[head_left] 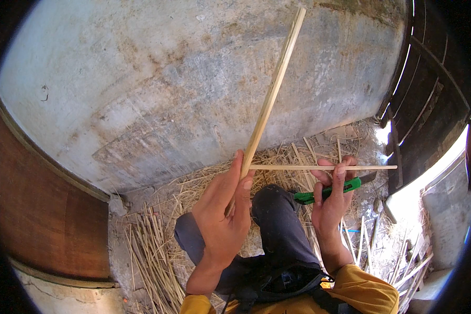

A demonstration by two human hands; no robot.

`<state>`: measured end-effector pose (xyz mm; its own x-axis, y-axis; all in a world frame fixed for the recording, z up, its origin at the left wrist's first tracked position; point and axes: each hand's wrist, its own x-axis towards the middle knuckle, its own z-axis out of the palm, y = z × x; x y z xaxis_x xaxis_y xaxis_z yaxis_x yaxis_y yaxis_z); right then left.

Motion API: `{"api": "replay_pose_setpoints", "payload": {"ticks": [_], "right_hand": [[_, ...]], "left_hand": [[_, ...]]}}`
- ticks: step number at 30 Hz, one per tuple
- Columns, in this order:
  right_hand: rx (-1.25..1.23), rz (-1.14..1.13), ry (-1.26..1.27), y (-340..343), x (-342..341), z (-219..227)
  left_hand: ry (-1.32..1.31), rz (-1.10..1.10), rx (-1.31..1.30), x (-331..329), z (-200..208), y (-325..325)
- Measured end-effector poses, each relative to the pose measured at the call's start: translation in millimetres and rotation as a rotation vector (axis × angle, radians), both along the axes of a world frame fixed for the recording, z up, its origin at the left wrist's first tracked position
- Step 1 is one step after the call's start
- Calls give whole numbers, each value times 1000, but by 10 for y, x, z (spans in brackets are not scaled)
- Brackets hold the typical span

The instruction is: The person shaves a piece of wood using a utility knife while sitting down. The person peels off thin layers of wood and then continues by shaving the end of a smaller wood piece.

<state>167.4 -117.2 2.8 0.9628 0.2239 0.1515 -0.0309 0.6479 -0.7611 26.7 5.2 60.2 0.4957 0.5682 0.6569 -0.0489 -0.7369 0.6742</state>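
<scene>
My left hand [224, 209] grips a long pale bamboo strip [275, 86] that slants up and to the right in front of a wall. A thinner bamboo stick [303, 167] lies level between both hands, its left end touching my left fingertips. My right hand [332, 199] pinches that thin stick with its fingertips and also holds a green-handled utility knife [329, 190], blade pointing right. My bent knee in dark trousers [280, 220] sits below the hands.
A stained grey concrete wall [157, 89] fills the view ahead. A brown wooden panel [36, 209] stands at the left. Cut bamboo strips [149, 251] and straw litter the ground. More strips [403, 267] lie at the right, beside a dark wooden door [429, 104].
</scene>
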Motion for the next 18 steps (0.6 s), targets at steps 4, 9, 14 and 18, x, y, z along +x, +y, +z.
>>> {"api": "replay_pose_setpoints", "payload": {"ticks": [4, 9, 14, 18], "right_hand": [[18, 21, -49, 2, 12, -39], [33, 31, -46, 25, -11, -16], [78, 58, -119, -23, 107, -96], [-165, 140, -239, -145, 204, -100]], "left_hand": [[-21, 0, -5, 12, -11, -1], [-2, 7, -25, -18, 9, -7], [57, -77, -247, -63, -10, 44], [101, -102, -354, -140, -298, 173]]}}
